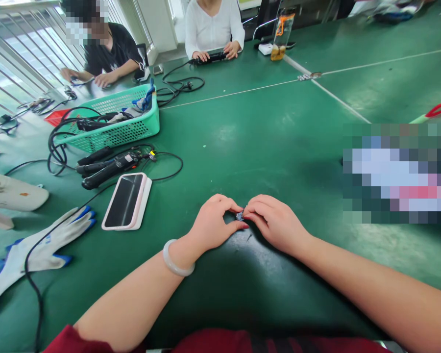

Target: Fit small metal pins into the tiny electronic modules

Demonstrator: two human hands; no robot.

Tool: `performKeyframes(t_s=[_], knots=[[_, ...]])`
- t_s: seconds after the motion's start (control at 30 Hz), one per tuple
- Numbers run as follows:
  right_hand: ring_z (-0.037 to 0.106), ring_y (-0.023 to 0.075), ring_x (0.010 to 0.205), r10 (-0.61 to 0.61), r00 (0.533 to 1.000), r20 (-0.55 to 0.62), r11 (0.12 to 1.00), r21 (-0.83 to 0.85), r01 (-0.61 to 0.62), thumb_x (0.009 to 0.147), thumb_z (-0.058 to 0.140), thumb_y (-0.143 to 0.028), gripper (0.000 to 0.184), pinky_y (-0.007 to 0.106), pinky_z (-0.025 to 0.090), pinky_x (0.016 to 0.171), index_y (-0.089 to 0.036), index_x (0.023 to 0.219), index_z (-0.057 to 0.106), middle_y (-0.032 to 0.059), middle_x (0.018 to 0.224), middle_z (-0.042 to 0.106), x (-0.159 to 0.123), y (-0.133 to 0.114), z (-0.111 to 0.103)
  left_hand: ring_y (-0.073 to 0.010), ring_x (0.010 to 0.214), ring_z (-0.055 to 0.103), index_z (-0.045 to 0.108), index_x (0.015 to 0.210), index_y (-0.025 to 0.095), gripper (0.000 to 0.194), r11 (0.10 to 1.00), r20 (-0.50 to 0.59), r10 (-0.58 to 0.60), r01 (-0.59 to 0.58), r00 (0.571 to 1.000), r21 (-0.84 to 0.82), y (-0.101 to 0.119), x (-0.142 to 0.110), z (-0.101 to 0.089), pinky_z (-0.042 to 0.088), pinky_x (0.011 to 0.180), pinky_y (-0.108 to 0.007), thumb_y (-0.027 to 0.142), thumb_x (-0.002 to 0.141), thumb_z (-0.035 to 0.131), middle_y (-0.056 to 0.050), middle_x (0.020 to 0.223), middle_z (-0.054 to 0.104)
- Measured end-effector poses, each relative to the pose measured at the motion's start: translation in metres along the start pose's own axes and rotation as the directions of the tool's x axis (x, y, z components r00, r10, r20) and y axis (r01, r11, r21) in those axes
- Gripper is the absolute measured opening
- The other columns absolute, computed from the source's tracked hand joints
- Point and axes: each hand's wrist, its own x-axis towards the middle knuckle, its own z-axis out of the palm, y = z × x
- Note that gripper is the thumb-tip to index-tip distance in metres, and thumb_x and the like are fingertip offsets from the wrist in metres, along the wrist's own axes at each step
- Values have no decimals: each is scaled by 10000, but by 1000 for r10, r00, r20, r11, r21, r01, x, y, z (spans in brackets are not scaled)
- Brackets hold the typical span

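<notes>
Both hands meet over the green table [224, 162], close to its front edge. Between thumb and fingers, my left hand [215, 223] pinches a small dark greyish piece [239, 215], too small to name. My right hand [277, 223] is closed, its fingertips pressed at the right side of the same piece. The fingers cover most of it. A pale bangle [176, 260] circles my left wrist. Left of my left hand, a phone [124, 202] in a pink-edged case lies on a white block.
Black corded hair straighteners [112, 166] lie behind the phone. A teal basket [121, 130] holds cords and gloves. At left lie a work glove [47, 245] and a cable. Two people sit across the table, near a bottle [282, 37]. Something blurred out lies at right.
</notes>
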Motion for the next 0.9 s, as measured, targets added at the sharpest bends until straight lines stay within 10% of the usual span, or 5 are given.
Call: performKeyframes(t_s=[0.63, 0.9], knots=[[592, 173, 784, -83, 996, -21, 990, -113, 80, 917, 467, -253, 220, 334, 494, 736, -183, 817, 651, 61, 834, 668, -4, -3, 1, -186, 898, 589, 641, 821, 206, 197, 990, -2, 22, -22, 1000, -140, -4, -1, 0, 479, 847, -349, 274, 671, 751, -38, 879, 660], [593, 136, 780, 68, 998, 14, 986, 154, -69, 848, 569, -175, 110, 273, 489, 732, -209, 769, 639, 17, 816, 650, -3, -5, -3, -187, 912, 589, 654, 843, 200, 214, 988, 14, 41, -38, 999, -153, -5, -1, -1, 480, 858, -348, 257, 664, 756, -52, 901, 652]])
